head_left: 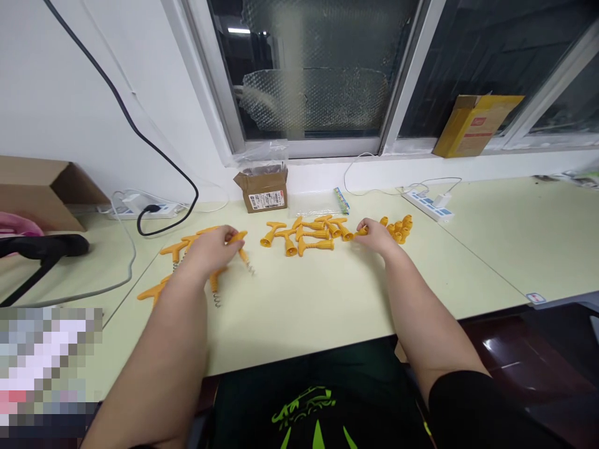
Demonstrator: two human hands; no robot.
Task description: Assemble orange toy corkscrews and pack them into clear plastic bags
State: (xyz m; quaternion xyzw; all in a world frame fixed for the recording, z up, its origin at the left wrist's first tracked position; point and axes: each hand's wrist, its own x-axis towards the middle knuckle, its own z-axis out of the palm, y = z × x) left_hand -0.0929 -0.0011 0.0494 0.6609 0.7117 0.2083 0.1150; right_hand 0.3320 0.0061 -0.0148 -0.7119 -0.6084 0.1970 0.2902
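Pale tabletop (299, 312) bears one small carton (264, 191) along its far edge. Left hand (211, 248) pinches one corkscrew (243, 254), left of about seven overlapping T-handled pieces (317, 245); right hand (375, 234) has fingertips closed on one yellow cap (362, 231), to their right.

No word or number can be read for certain. The small brown box (249, 184) bears a white label (267, 200) with dark print and a patch of orange-red, all too small to make out. The yellow carton (458, 138) carries a red square mark (478, 121), illegible. Bright green lettering (306, 403) on the dark shirt (374, 380) is stylised beyond reading; a blue-edged sticker (536, 298) on the table edge is likewise unreadable.
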